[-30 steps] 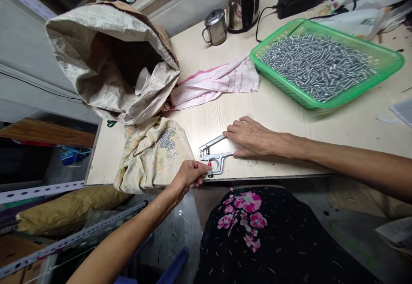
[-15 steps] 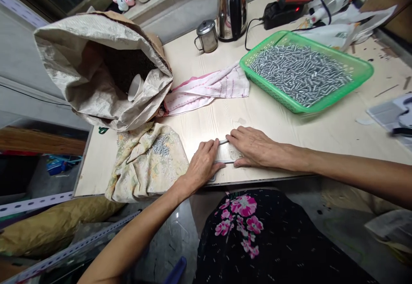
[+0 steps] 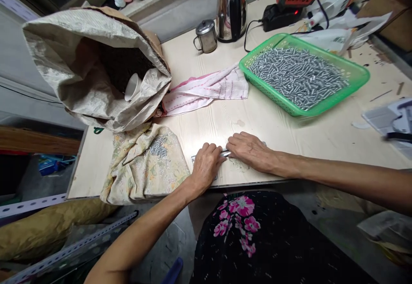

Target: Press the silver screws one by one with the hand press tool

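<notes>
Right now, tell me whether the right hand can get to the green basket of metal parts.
Probably yes: the right hand rests on the metal hand tool, and only bare tabletop lies between it and the green basket.

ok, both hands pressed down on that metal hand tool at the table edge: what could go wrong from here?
1. Pinch: the left hand and right hand both cover the metal tool, so a finger could get caught in it.
2. Slip: the tool sits near the table's front edge and could slide off into the lap.
3. Spill: small metal parts lie loose on the floral cloth by the left forearm; a nudge might scatter them.
</notes>
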`<state>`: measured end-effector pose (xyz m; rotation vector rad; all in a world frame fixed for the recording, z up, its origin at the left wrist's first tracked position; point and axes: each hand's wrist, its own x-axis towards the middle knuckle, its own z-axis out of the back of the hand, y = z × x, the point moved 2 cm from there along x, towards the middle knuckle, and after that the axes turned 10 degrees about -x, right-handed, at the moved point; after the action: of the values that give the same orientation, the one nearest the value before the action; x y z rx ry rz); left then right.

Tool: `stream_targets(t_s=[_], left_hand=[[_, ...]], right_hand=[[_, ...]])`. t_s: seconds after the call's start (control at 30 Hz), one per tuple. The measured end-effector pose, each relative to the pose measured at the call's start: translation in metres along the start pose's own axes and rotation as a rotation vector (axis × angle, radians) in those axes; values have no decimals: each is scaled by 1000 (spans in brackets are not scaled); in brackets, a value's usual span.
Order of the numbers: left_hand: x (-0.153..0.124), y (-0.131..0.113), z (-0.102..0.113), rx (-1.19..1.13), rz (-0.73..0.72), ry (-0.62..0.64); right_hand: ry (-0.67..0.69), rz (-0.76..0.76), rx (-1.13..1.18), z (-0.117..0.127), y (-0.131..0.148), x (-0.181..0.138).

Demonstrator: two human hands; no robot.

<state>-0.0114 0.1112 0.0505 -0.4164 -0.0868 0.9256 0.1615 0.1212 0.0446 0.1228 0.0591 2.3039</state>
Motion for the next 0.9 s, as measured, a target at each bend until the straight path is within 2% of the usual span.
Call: stream_targets(t_s=[0.1, 0.17, 0.3, 0.43, 0.53, 0.67, 0.73, 0.8, 0.87, 0.9], left_hand=[[-19, -10, -13, -12, -16, -178], [-34, -20, -26, -34, -72, -233], [-52, -34, -45, -131, -146, -184], [-50, -35, -47, -203, -132, -177], [-47, -35, -45, -228, -130, -186], [-66, -36, -40, -297, -235, -150], [-87, -30, -32, -301, -347, -177], [-108, -13, -17, -245, -377, -328], [-124, 15, 4, -136, -214, -537], [-128, 32, 14, -66, -77, -597]], right_hand=[[27, -8, 16, 6, -13, 3], [57, 2, 40, 7, -23, 9], [18, 15, -9, 4, -41, 31], [6, 13, -72, 11, -42, 60], [19, 82, -114, 24, -11, 72], [67, 515, -17, 26, 58, 71], [44, 626, -4, 18, 80, 68], [-4, 666, -34, 7, 89, 69], [-58, 697, -80, -3, 90, 71], [-86, 713, -98, -7, 90, 72]])
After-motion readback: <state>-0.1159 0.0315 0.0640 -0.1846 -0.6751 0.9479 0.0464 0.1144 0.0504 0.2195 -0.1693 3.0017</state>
